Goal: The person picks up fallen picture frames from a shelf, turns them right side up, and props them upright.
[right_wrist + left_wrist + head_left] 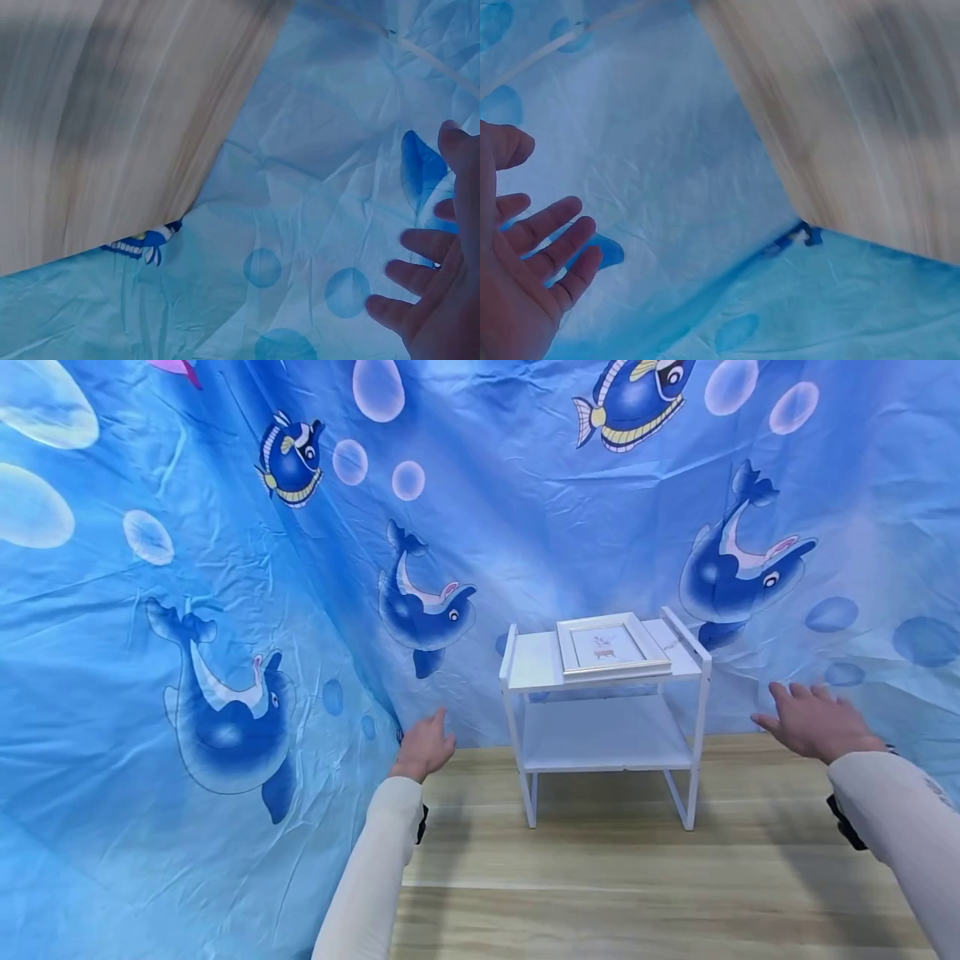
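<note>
Two hands up, both bare, nothing held.
Left hand (pixel 424 747): left of white shelf rack (pixel 604 718), well apart from it; fingers loosely spread, palm empty, close to blue fish-print cloth (pixel 187 610).
Rack: centre, on wood table (pixel 622 877), backed by cloth; two tiers.
Picture frame (pixel 611 646): flat on rack's top tier, w/ small print inside; neither hand touches it.
Right hand (pixel 813 722): right of rack, near its top tier but apart; fingers straight & spread, palm down, empty.
</note>
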`<state>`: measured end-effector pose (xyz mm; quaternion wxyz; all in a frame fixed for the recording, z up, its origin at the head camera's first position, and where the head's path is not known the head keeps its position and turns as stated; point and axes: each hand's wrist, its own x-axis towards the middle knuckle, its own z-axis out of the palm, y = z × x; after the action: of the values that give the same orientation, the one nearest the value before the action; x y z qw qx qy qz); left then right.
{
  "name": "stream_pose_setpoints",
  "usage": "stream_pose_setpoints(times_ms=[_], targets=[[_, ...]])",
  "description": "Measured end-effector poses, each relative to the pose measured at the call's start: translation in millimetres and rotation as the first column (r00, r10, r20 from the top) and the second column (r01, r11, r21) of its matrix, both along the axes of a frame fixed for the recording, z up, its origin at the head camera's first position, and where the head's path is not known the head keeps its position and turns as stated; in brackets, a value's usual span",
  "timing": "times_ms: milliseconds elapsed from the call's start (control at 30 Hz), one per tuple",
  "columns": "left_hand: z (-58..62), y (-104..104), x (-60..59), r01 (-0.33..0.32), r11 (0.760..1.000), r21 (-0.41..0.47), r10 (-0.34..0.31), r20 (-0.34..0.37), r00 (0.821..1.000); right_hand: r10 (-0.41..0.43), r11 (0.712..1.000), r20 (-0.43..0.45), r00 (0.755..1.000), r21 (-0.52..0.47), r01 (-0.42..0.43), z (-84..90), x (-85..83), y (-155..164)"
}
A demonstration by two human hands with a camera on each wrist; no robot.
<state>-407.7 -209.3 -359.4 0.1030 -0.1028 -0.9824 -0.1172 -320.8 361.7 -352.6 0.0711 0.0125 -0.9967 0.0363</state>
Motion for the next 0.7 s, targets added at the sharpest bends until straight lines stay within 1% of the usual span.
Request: stream_pose_setpoints(times_ms=[100,167,233,300,500,700], targets=[[4.2,4.7,1.1,0.003,0.997,0.082,-0.003,-0.004,1.000,0.005,0.999,0.043,0.999,-0.034,-0.004,5.8,-2.5,-1.7],[9.0,9.0,2.1,0.008,0.989,0.148,-0.007,-0.007,1.000,0.010,0.998,0.069,0.998,-0.061,-0.006,11.3,-4.4,-1.8],[14.8,14.3,2.8,0.017,0.979,0.205,-0.013,-0.022,1.000,0.009,0.996,0.076,0.997,-0.093,-0.002,17.1,-5.5,-1.6],[21.6,20.2,3.3,0.035,0.967,0.253,-0.023,-0.049,0.999,0.007,0.994,0.062,0.998,-0.112,0.000,22.5,-5.7,-0.6],[44.7,38.0,4.3,0.092,0.937,0.337,-0.046,-0.140,0.989,0.014,0.985,0.039,0.999,-0.172,-0.007,35.0,-4.8,2.5],[64.8,55.1,7.5,0.123,0.901,0.416,-0.051,-0.179,0.982,0.006,0.969,0.032,0.999,-0.248,0.002,48.5,-9.6,-2.8]])
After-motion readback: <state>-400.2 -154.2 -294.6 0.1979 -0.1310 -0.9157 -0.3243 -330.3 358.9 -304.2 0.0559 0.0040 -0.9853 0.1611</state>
